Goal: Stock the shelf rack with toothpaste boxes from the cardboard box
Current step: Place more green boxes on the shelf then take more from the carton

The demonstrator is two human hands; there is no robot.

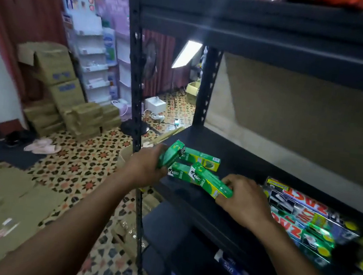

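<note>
On the middle shelf [232,149] of the black rack [137,62], near its left post, your left hand [142,166] curls round one green toothpaste box [170,156], tilted up off the board. Your right hand [244,198] pinches the near end of a second green box [209,181], angled across the shelf. More green boxes [202,161] lie flat between your hands. Right of them sits a stack of Zact boxes [299,213].

Shop stockroom, shelf rack [254,151], stacked cartons [55,67]
</note>
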